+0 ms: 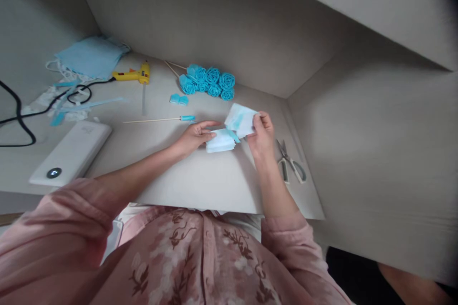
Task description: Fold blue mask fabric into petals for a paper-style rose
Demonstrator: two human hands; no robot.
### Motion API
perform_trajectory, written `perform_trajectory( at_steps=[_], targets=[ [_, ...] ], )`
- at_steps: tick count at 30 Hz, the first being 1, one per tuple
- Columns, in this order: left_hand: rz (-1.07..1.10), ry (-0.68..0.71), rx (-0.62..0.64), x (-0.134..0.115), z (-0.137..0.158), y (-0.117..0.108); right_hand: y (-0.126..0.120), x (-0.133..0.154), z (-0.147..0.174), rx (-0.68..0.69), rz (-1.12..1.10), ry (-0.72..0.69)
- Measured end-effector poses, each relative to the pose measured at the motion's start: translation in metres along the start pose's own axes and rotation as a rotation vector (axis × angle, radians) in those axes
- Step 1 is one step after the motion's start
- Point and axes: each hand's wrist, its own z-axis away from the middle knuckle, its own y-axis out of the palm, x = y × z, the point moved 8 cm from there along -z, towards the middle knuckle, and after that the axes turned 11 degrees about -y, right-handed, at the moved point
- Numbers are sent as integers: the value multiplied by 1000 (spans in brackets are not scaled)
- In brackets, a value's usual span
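Observation:
My left hand [195,136] rests on the desk and pinches a folded stack of pale blue fabric pieces [220,141]. My right hand [262,136] holds up a single pale blue and white fabric piece [240,120] just above and to the right of that stack. The two pieces touch or overlap near a darker blue strip between them. A thin wooden stick with a blue tip [161,119] lies left of my left hand.
Scissors [291,164] lie right of my right hand. A cluster of blue fabric roses [209,82] sits at the back, with a yellow glue gun [133,75], blue masks [89,57], black cables [21,119] and a white device [71,152] on the left.

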Motion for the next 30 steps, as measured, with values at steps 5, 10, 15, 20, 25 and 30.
perform_trajectory(
  at_steps=[5, 10, 15, 20, 25, 30],
  targets=[
    [8, 30, -62, -3, 1, -7, -12, 13, -9, 33, -161, 15],
    [1, 77, -106, -5, -1, -13, -6, 8, -6, 105, -239, 70],
    [22, 109, -172, -14, 3, -18, -6, 1, -5, 101, -178, 85],
    [-75, 32, -105, -13, 5, -11, -1, -7, -4, 146, -129, 116],
    [-490, 123, 100, -8, 8, 15, 8, -17, 2, 134, -104, 190],
    [-676, 558, -1, -44, 34, 28, 19, -19, 9, 123, -44, 159]
  ],
)
